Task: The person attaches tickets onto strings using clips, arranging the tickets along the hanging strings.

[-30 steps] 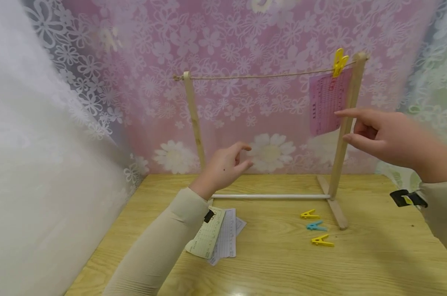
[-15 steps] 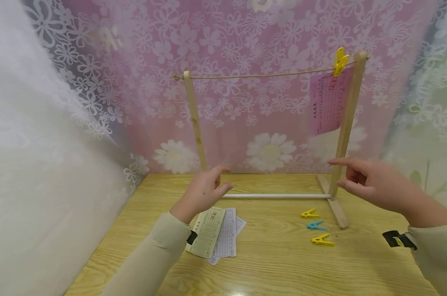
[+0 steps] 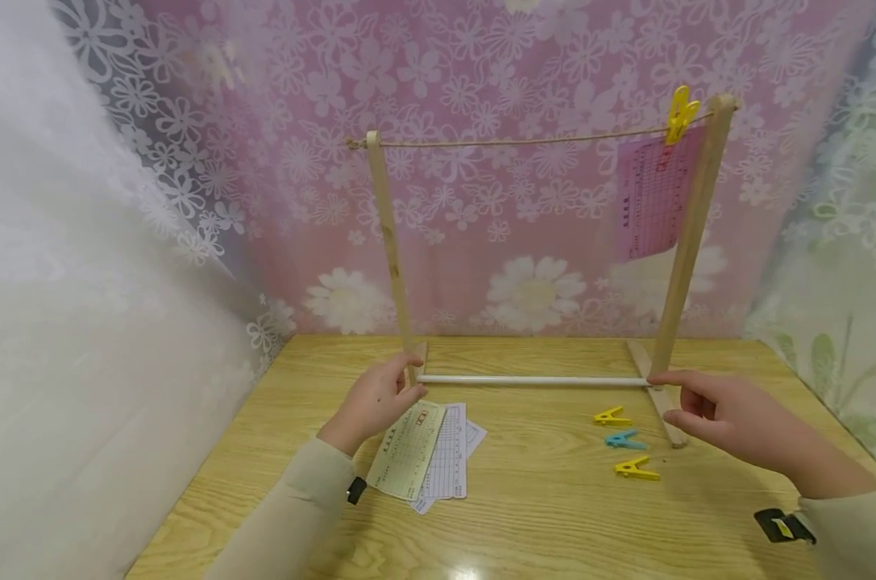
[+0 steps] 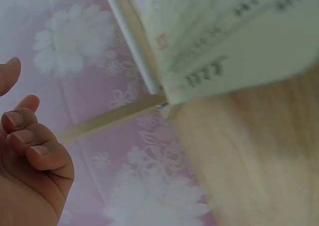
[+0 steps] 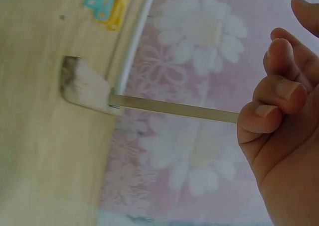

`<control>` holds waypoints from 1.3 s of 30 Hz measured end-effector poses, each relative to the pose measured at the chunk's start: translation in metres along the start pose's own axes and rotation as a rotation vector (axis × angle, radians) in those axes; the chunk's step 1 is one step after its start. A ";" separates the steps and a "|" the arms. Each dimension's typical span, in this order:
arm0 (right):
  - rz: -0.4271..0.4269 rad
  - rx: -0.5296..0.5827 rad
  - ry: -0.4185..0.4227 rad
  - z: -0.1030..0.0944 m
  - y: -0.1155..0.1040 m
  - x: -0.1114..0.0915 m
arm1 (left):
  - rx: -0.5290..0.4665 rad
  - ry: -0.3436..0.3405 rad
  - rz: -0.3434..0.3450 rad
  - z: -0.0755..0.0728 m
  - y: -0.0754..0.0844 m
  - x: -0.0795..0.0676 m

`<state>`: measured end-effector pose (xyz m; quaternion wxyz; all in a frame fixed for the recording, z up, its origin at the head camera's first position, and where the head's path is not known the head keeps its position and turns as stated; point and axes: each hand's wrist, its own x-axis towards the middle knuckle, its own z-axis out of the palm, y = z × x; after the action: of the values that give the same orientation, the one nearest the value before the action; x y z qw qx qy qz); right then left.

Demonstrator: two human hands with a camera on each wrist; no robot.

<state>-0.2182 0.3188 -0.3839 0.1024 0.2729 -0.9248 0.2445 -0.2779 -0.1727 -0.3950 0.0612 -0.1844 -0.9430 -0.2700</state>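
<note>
My left hand point(image 3: 368, 403) hovers by the upper left corner of a pale yellow printed slip point(image 3: 401, 463), fingers loosely bent and holding nothing. That slip overlaps white printed slips point(image 3: 454, 459) on the table. In the left wrist view the yellow slip point(image 4: 219, 52) fills the upper right. My right hand point(image 3: 742, 419), also holding nothing, overlaps the rack's right foot in the head view, its index finger extended. To its left lie a yellow clothespin point(image 3: 612, 416), a blue clothespin point(image 3: 625, 440) and another yellow clothespin point(image 3: 637, 469). A pink slip point(image 3: 651, 201) hangs from a yellow clothespin point(image 3: 680, 119).
A wooden rack stands at the back, with a left post point(image 3: 389, 242), a right post point(image 3: 694, 234) and a white crossbar point(image 3: 532, 380). Twine point(image 3: 510, 142) runs between the post tops. Floral cloth point(image 3: 278, 201) surrounds the wooden table point(image 3: 532, 524).
Both hands have come down, the right from beside the hanging pink slip to the rack's foot, the left down and leftward to the slips. The view has shifted slightly.
</note>
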 end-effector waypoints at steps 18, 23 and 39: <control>0.068 0.199 -0.285 0.041 0.029 -0.025 | -0.125 -0.255 -0.202 0.022 -0.058 -0.004; 0.090 0.240 -0.360 0.048 0.032 -0.027 | -0.096 -0.297 -0.235 0.028 -0.066 -0.002; 0.126 0.142 -0.435 0.062 0.037 -0.026 | -0.049 -0.311 -0.271 0.032 -0.066 -0.001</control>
<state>-0.2205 0.3264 -0.4602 -0.1341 0.2671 -0.9209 0.2503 -0.3022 -0.2080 -0.4545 -0.1265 -0.0968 -0.9504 -0.2670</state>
